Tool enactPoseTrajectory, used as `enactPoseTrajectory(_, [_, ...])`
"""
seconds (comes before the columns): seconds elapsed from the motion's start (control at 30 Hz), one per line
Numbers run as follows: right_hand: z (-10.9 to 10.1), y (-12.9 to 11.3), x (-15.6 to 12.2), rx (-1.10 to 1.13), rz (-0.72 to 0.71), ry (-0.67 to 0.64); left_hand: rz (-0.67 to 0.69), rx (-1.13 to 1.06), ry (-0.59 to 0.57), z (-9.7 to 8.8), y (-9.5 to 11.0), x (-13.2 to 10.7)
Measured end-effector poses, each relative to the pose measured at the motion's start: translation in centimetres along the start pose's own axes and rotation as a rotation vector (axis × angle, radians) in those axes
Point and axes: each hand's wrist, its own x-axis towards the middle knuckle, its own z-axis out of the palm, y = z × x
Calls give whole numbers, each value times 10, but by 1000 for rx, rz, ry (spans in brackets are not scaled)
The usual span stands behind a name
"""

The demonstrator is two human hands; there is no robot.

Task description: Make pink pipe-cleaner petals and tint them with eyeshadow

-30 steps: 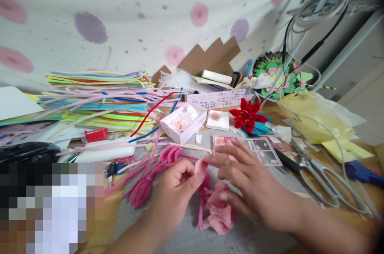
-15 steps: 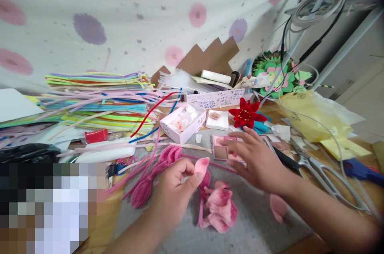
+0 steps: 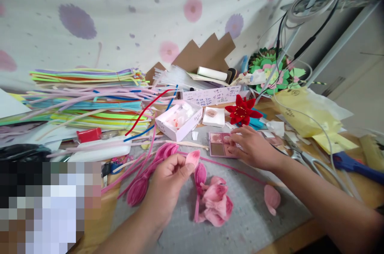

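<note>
A pale pink petal (image 3: 193,158) with a darker blush is pinched between the thumb and fingers of my left hand (image 3: 172,176). My right hand (image 3: 252,146) is over the right side of a powder palette (image 3: 217,149), its fingers stretched out and partly covering the pans; I see nothing held in it. Below the left hand's petal lies a cluster of pink shaded petals (image 3: 216,202), next to a darker pink looped pipe-cleaner petal (image 3: 200,176). Another loose pink petal (image 3: 272,197) lies to the right. More magenta looped petals (image 3: 138,191) lie left of my left hand.
Bundles of coloured pipe cleaners (image 3: 90,102) fill the back left. A white box (image 3: 180,120) and a red flower (image 3: 242,111) stand behind the palette. Scissors (image 3: 312,162) and a blue-handled tool (image 3: 357,166) lie right. A grey mat (image 3: 246,226) covers the work area.
My right hand has come down and left onto the palette, its fingers closer together. My left hand still pinches the petal. The whole view has shifted slightly.
</note>
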Motion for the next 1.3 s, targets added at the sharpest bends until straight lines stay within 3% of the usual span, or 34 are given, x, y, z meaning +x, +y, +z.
enactPoseTrajectory(0.17, [1, 3, -1, -36, -5, -11, -10, -66, -6, 2, 2, -2])
enactPoseTrajectory(0.27, [-8, -4, -2, -12, -8, 9, -10, -87, -11, 2, 2, -2])
enactPoseTrajectory(0.4, [-31, -37, -4, 155, -110, 208, 11, 27, -49, 3, 5, -4])
enactPoseTrajectory(0.6, [-39, -87, -8, 184, -308, 165, 105, 157, -89, 5, 12, -8])
enactPoseTrajectory(0.87, [-33, -82, -11, 142, -301, 197, 111, 139, -111, 5, 12, -9])
enactPoseTrajectory(1.07, [-33, -76, -15, 206, -266, 294, -1, -169, -71, 8, 11, -8])
enactPoseTrajectory(1.3, [-31, -89, -21, 299, -333, 288, -128, -518, -123, 8, 14, -8])
